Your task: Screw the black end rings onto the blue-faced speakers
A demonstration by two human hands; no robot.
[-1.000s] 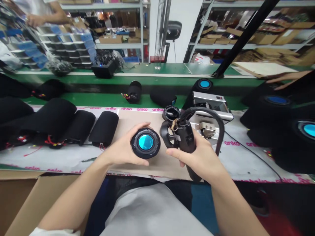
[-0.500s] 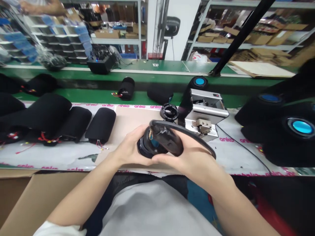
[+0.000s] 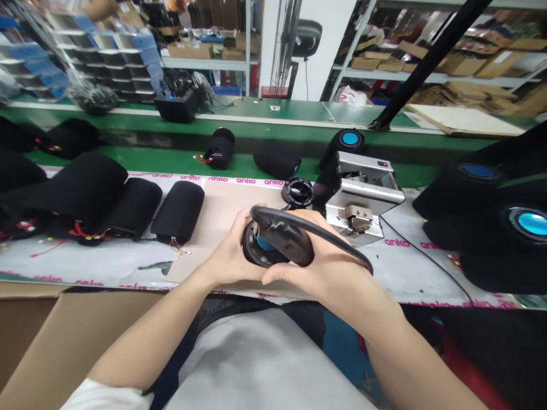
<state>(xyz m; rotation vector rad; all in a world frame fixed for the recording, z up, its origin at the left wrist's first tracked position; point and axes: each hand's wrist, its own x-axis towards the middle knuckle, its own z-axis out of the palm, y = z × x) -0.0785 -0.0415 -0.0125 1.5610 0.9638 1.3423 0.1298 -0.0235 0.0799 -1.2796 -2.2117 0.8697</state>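
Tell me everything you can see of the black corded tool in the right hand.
The black corded handheld tool has a rounded, glossy body that looks like moulded plastic. A thick, curved black cable arches from it over the right hand, which grips it. It lies tilted against the back of a round black speaker-like unit held in the left hand. Its working tip is hidden.

A round black speaker part (image 3: 251, 250) with a blue centre sits tilted in the left hand (image 3: 226, 250). The right hand (image 3: 329, 273) grips a black hand tool (image 3: 284, 239) against its face, partly covering it, with the tool's thick black cord (image 3: 329, 233) curving over the hand.
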